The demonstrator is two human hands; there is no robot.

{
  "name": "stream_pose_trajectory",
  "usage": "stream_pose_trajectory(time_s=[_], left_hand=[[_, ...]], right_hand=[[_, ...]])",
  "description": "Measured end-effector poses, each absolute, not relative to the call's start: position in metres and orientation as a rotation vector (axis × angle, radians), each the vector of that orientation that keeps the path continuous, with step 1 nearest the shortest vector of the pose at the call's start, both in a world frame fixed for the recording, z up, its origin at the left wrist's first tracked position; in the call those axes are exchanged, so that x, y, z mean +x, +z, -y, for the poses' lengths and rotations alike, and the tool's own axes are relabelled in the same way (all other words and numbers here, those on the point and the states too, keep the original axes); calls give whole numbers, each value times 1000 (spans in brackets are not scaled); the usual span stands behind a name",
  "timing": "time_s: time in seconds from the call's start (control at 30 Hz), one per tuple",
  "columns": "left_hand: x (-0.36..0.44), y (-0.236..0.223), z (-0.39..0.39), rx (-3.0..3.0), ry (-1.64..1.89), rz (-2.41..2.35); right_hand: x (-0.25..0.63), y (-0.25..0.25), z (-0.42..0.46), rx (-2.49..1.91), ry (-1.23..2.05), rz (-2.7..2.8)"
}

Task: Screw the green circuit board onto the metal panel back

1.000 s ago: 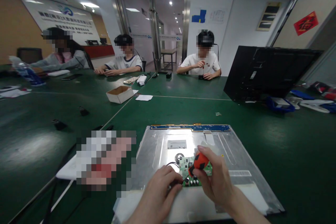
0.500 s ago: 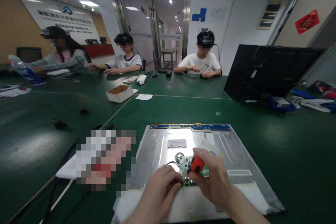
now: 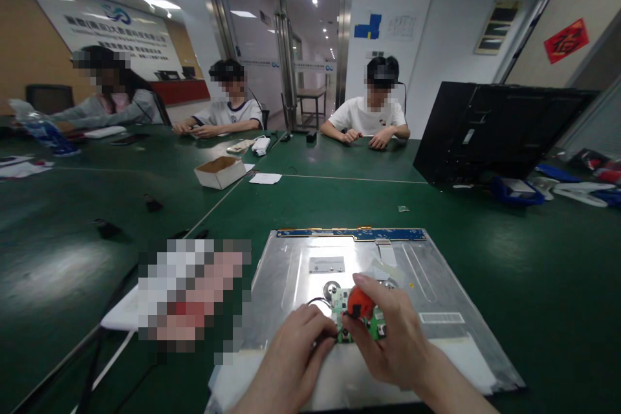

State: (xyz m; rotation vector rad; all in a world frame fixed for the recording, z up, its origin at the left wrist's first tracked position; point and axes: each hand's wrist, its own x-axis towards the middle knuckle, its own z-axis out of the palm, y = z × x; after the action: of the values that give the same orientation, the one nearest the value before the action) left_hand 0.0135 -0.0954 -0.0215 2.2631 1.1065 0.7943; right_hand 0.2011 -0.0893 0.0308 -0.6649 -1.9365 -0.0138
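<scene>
A silver metal display panel (image 3: 436, 278) lies flat on the green table (image 3: 310, 200) in front of me. A small green circuit board (image 3: 342, 303) sits on its near middle. My right hand (image 3: 391, 336) is wrapped round an orange-handled screwdriver (image 3: 359, 303) held down onto the board. My left hand (image 3: 294, 356) pinches the board's left edge by a thin black wire (image 3: 315, 301). The screwdriver's tip is hidden behind my fingers.
A black monitor shell (image 3: 490, 132) stands at the right, with blue and white items (image 3: 572, 191) beyond it. A small open cardboard box (image 3: 220, 172) and a paper slip (image 3: 264, 178) lie mid-table. Three people sit along the far side. A blurred patch (image 3: 189, 297) covers something at my left.
My right hand has lowered and tilted the screwdriver closer to the board. The left hand has stayed on the board's edge. The person opposite has put both hands down on the table.
</scene>
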Motion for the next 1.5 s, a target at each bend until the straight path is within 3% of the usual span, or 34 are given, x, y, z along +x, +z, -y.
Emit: stream_pose_trajectory(time_s=[0.57,0.83,1.5], left_hand=[[5,-7,113,2493,702,-1107],[-7,-28,120,2823,731,-1042],[-6,-27,123,2770,696,-1031]], right_hand=[[199,28,88,-689,-60,1940],[198,33,91,-682,-36,1952],[197,29,91,-675,-35,1970]])
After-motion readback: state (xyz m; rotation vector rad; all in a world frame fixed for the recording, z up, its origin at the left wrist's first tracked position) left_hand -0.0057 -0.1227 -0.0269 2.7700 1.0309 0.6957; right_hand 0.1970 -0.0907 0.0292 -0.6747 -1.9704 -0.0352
